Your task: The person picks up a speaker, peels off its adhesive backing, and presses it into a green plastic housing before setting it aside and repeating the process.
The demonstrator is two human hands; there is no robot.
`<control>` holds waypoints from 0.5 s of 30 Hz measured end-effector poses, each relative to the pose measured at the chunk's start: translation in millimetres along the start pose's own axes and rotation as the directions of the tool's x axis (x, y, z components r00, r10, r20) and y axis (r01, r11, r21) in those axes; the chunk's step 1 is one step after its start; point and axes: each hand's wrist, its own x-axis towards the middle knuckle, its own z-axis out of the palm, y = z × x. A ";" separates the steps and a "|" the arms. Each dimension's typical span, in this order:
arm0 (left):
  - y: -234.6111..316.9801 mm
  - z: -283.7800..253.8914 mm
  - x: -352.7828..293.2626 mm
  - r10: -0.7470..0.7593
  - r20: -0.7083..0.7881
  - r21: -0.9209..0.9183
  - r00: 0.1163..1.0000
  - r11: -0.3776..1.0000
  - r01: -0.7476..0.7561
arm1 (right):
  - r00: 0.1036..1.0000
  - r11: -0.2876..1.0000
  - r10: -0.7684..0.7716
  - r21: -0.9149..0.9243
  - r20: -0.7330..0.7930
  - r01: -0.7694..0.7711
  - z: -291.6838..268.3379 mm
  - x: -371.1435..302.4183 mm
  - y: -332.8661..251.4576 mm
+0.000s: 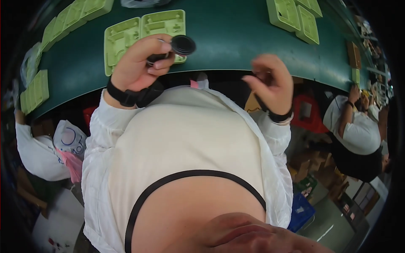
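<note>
My left hand [145, 61] is closed, thumb and fingers pinching a round black disc-shaped piece [183, 45] with a raised rim. Another dark part [157, 58] shows between those fingers; I cannot tell whether it belongs to the disc. Just behind this hand, two light-green compartment trays [123, 26] lie side by side on the green table [228, 38]. Apart from it, near the table's front edge, my right hand [273, 82] is raised and slightly blurred. Its fingers are loosely curled with the thumb apart, and nothing shows between them.
More light-green trays [69, 19] line the far left, with another tray [34, 92] at the left end. Further trays [291, 19] sit at the back right. A clear plastic bag [145, 2] lies at the far edge. Co-workers [358, 126] are on both sides.
</note>
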 end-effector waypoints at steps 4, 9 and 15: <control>-5.5 1.4 -10.1 -0.050 -0.052 -0.049 0.997 0.998 0.048 | 0.860 0.854 -0.509 -0.105 0.040 0.510 68.9 50.4 -21.7; -8.8 -3.9 -27.4 -0.012 -0.028 -0.103 1.000 0.995 0.009 | 0.777 0.786 -0.610 -0.007 0.159 0.618 93.8 73.6 -22.4; -0.8 -29.3 -58.0 0.488 -0.130 0.818 0.863 0.545 -0.185 | 0.979 0.990 -0.108 0.109 0.172 0.090 107.6 96.4 -14.0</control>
